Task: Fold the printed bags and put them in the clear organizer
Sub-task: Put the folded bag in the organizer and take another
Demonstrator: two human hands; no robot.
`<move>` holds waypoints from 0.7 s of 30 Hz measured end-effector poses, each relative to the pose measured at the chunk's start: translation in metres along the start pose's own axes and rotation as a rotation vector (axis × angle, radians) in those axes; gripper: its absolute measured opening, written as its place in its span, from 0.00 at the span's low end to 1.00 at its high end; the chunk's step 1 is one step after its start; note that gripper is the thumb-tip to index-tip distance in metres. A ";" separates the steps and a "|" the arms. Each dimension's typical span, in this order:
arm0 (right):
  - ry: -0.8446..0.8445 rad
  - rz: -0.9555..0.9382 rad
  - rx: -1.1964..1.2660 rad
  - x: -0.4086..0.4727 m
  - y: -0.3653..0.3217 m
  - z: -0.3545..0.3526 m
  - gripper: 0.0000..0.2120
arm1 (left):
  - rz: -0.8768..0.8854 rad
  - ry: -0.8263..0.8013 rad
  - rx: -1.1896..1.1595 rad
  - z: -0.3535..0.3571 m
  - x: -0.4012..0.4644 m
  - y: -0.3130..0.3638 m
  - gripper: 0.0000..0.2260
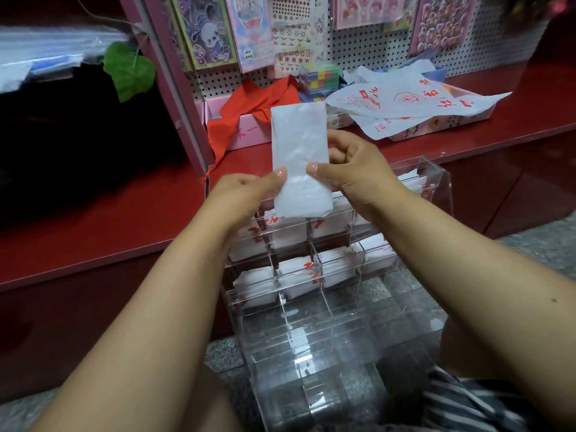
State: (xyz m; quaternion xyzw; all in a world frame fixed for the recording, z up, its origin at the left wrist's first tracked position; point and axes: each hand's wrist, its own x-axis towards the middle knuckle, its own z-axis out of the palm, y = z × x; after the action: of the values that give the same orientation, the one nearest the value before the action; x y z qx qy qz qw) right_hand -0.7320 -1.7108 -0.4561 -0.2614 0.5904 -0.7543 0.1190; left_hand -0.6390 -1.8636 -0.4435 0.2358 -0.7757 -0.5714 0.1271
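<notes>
I hold a white bag folded into a long narrow strip [299, 141] upright above the clear organizer [414, 307]. My left hand [249, 191] pinches its lower left edge with the thumb on top. My right hand [352, 169] grips its right edge, thumb on the front. The organizer's far compartments hold folded white bags with red print [296, 275]; the near compartments show only floor through them. Unfolded printed bags [405, 101] lie spread on the red shelf at the back right.
A red shelf [124, 219] runs behind the organizer. On it stand pink boxes [249, 132] with a red cloth [249, 101]. Sticker sheets hang on a pegboard [358, 48] behind. A green leaf [129, 70] hangs at left. My striped clothing [467, 403] is at lower right.
</notes>
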 end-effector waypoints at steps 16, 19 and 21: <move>0.045 0.128 -0.555 -0.008 0.013 0.002 0.17 | -0.100 -0.085 -0.384 0.007 -0.009 -0.008 0.08; -0.077 0.333 -0.343 -0.016 0.019 -0.005 0.03 | -0.120 -0.121 -0.403 0.017 -0.016 -0.020 0.06; -0.148 0.402 -0.276 -0.022 0.026 -0.010 0.05 | -0.137 -0.172 -0.391 0.025 -0.020 -0.031 0.05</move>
State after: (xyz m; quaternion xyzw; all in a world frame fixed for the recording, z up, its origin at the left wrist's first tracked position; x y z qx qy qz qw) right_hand -0.7227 -1.6993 -0.4883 -0.2072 0.7175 -0.6066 0.2726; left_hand -0.6267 -1.8397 -0.4794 0.2093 -0.6401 -0.7363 0.0647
